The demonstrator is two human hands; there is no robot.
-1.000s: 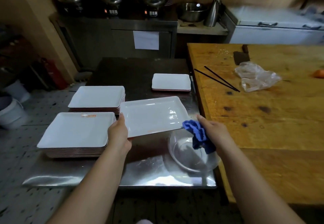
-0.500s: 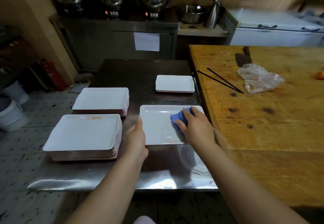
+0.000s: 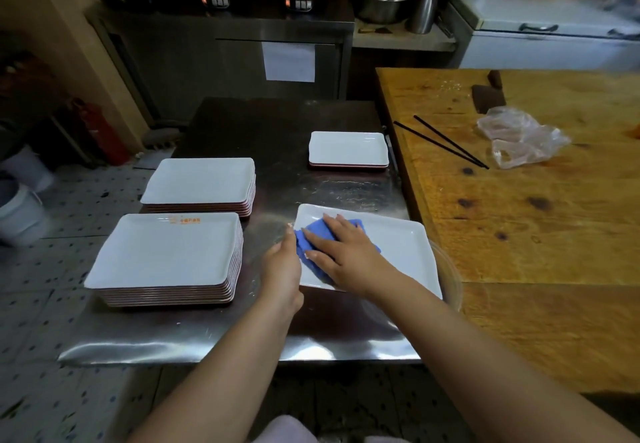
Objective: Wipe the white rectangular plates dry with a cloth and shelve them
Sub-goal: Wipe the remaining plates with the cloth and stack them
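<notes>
A white rectangular plate (image 3: 405,252) is held over a clear bowl (image 3: 450,279) at the steel table's right side. My left hand (image 3: 282,262) grips its left edge. My right hand (image 3: 341,246) lies flat, fingers spread, and presses a blue cloth (image 3: 320,233) onto the plate's left half. Two tall stacks of white plates stand to the left, the near stack (image 3: 166,252) and the far stack (image 3: 201,181). A low stack (image 3: 348,148) sits farther back on the right.
The steel table (image 3: 242,335) abuts a wooden table (image 3: 540,220) on the right, which carries black chopsticks (image 3: 446,142), a crumpled plastic bag (image 3: 519,141) and a cleaver (image 3: 488,94). Pots and a steel counter stand behind. White buckets (image 3: 20,214) sit on the tiled floor at left.
My right hand with the cloth has slid left across the plate, from its right corner to its left half. The plate went from tilted to level over the bowl.
</notes>
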